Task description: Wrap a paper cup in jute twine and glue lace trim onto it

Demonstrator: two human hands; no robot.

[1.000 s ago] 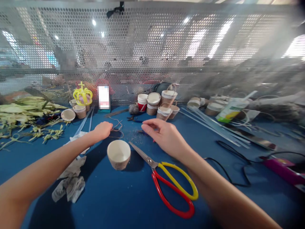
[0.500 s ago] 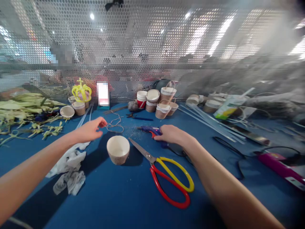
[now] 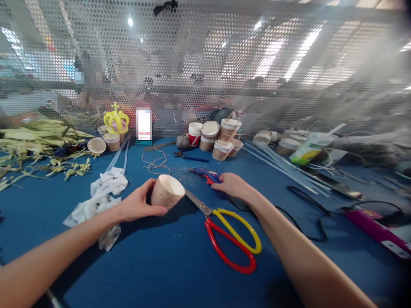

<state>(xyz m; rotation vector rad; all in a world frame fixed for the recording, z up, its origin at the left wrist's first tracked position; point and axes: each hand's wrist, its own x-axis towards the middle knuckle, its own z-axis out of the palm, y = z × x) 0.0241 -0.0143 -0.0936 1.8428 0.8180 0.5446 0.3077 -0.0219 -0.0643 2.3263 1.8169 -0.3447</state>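
My left hand [image 3: 139, 205] is wrapped round a small paper cup [image 3: 167, 192] covered in brown twine, tilting it so its white mouth faces up and away. My right hand [image 3: 233, 186] rests closed on a blue glue gun [image 3: 202, 173] lying on the blue table [image 3: 167, 269]; its nozzle points left. Large scissors with one red and one yellow handle [image 3: 229, 233] lie between my two arms, blades pointing toward the cup. A loose length of brown twine [image 3: 156, 162] lies just beyond the cup.
A stack of finished and plain cups [image 3: 218, 139] stands at the back by a perforated metal screen [image 3: 205, 64]. Green leaf strips [image 3: 38, 149] and a yellow crown [image 3: 116, 120] are at the back left. Crumpled white wrap [image 3: 102, 194] lies left; black cable [image 3: 308, 214] and a purple tool [image 3: 375, 222] lie right.
My left hand let go of the twine, came back and took hold of the cup, tipping it. My right hand reached the glue gun and closed on it.
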